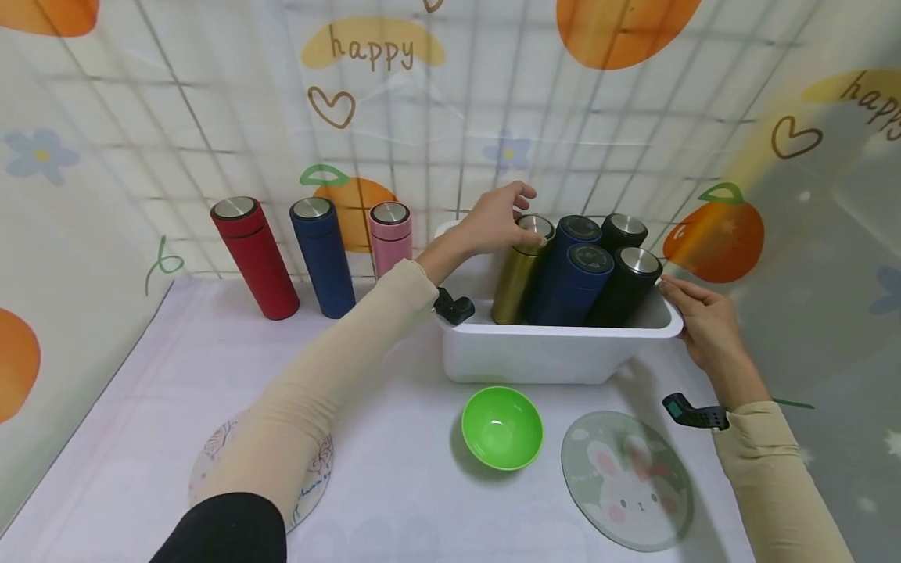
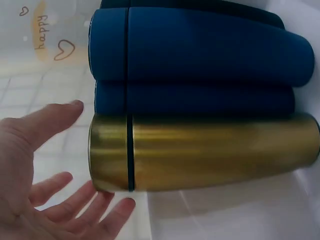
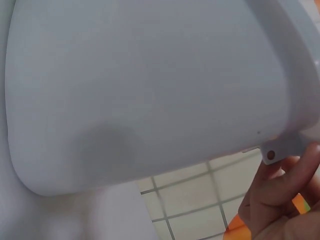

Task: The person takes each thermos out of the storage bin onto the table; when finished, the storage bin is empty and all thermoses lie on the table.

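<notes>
A white plastic bin [image 1: 524,356] holds several upright thermos bottles. At its left end stands a gold thermos [image 1: 516,288] with a steel-topped lid. My left hand [image 1: 496,222] hovers at this lid; in the left wrist view the thumb [image 2: 55,120] is apart from it and the fingertips lie close beside its edge. Next to the gold one are blue thermoses [image 1: 573,285] and black thermoses [image 1: 622,293]. My right hand [image 1: 707,324] grips the bin's right rim, thumb on top. In the right wrist view its fingers [image 3: 280,187] are by a small holed tab [image 3: 270,154].
Left of the bin stand a red thermos [image 1: 255,262], a blue thermos [image 1: 324,262] and a pink thermos [image 1: 390,238]. In front are a green bowl [image 1: 502,428] and a round rabbit mat [image 1: 626,477]. My left sleeve covers part of another round mat [image 1: 317,477]. A wire grid [image 1: 450,102] backs the table.
</notes>
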The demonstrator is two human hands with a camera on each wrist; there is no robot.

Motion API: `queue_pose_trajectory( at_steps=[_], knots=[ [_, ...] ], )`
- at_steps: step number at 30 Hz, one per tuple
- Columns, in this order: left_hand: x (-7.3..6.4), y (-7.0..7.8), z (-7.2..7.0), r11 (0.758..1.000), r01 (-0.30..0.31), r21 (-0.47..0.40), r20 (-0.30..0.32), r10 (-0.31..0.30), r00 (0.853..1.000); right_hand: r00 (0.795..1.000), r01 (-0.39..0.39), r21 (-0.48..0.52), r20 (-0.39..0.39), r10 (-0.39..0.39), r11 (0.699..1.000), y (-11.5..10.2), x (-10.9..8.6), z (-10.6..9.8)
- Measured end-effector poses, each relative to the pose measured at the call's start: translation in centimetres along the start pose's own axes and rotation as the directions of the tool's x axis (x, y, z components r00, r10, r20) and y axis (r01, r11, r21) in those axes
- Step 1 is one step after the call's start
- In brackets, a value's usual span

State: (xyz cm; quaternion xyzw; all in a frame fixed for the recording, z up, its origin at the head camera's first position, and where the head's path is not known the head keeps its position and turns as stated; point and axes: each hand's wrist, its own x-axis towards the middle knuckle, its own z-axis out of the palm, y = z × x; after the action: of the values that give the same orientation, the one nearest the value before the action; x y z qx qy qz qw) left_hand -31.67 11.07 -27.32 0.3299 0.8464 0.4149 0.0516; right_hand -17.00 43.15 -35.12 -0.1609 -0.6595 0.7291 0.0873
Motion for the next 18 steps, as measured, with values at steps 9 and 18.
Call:
queue_pose_trajectory(
  at_steps=[9,18],
  knots=[
    [1.0,-0.9,0.8,0.998,0.058,0.028,0.039,-0.059,0.997,1.0,-0.016,-0.03,-0.007,0.016,0.999,0.0,0.2,-0.1],
    [1.3,-2.2,1.5,0.999,0.023,-0.023,0.078,-0.021,0.997,1.0,-0.013,-0.035,0.0,0.013,0.999,0.0,0.0,-0.2]
  ],
)
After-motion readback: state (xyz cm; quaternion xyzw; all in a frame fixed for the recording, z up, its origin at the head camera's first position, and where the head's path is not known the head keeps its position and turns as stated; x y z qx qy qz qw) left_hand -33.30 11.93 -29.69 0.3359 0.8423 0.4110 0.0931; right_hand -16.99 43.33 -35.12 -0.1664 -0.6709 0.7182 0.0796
